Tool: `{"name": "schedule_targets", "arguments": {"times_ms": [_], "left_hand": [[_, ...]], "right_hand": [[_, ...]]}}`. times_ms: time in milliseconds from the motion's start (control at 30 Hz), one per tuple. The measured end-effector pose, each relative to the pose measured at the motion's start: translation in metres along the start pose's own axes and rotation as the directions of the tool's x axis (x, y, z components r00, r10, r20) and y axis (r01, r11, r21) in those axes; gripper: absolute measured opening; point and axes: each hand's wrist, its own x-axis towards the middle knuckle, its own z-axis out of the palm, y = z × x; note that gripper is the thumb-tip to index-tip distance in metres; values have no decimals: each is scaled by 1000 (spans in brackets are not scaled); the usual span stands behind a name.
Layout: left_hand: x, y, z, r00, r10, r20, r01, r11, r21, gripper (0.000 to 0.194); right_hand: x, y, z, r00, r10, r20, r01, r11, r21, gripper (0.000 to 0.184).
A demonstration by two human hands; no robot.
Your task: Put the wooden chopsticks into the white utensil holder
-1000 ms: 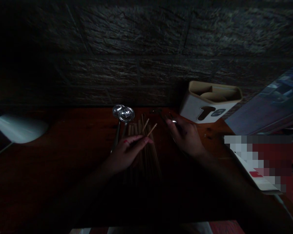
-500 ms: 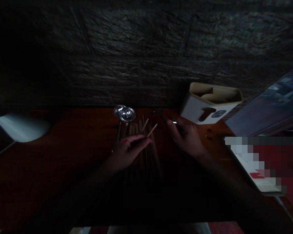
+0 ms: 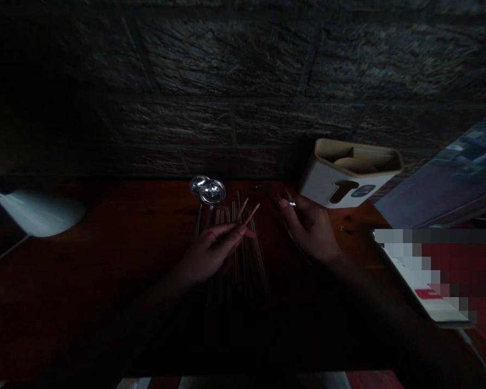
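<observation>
My left hand (image 3: 216, 246) is closed with a pair of chopsticks (image 3: 251, 215) in its fingers, their tips pointing up and to the right. Under it, several more chopsticks (image 3: 256, 254) lie side by side on the wooden table. My right hand (image 3: 311, 229) is closed around what looks like a metal fork (image 3: 285, 199), whose tines show past the thumb; the handle is mostly hidden. Just left of that hand lies another dark utensil (image 3: 263, 187), hard to make out. A slotted ladle (image 3: 213, 191) and a second ladle (image 3: 197, 185) rest left of the chopsticks.
A white and tan utensil holder (image 3: 350, 173) with compartments stands at the back right. Behind the table (image 3: 117, 237) rises a dark stone wall (image 3: 227, 119). At the left sits a white object (image 3: 40, 213), and at the right edge a white board (image 3: 437, 302), partly pixelated.
The fork's tines show more clearly beside my right thumb. My left fingers have shifted slightly on the chopsticks. The ladles and the utensil holder stay in place.
</observation>
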Motion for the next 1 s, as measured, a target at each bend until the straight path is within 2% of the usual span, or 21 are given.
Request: {"name": "schedule_targets", "arguments": {"times_ms": [133, 200, 300, 400, 467, 567, 633, 767, 833, 933, 1000], "left_hand": [[1, -2, -3, 1000, 13, 6, -13, 1000, -2, 43], [-1, -2, -2, 1000, 14, 12, -14, 1000, 15, 42], [-5, 1, 1, 999, -4, 51, 3, 1000, 12, 43], [-5, 3, 2, 998, -18, 58, 18, 1000, 0, 43], [-3, 3, 0, 999, -5, 36, 5, 1000, 8, 43], [-1, -1, -3, 1000, 19, 25, -19, 999, 32, 44], [-1, -2, -2, 999, 24, 23, -25, 998, 51, 44], [-5, 0, 3, 997, -22, 78, 25, 999, -32, 45], [-5, 2, 4, 995, -34, 92, 40, 997, -65, 46], [-4, 2, 1, 999, -14, 31, 15, 1000, 0, 44], [-2, 0, -1, 1000, -14, -2, 15, 998, 54, 45]], "right_hand": [[-11, -20, 12, 966, -149, 213, 117, 981, 156, 30], [-8, -13, 14, 976, -117, 185, 97, 989, 116, 31], [2, 8, 10, 998, 4, 65, -2, 999, -34, 35], [5, 15, 3, 998, 61, 20, -60, 997, -37, 39], [1, 6, 2, 999, 40, 30, -41, 998, 40, 38], [-8, -15, 7, 986, -73, 151, 49, 987, 155, 33], [-10, -18, 12, 977, -106, 183, 77, 984, 158, 33], [-1, 4, 12, 999, 15, 52, -16, 1000, 10, 37], [3, 12, 7, 998, 62, 14, -62, 998, -12, 39], [0, 3, 3, 999, 45, 11, -46, 996, 71, 38], [-6, -11, 5, 996, -27, 84, 14, 989, 147, 34]]}}
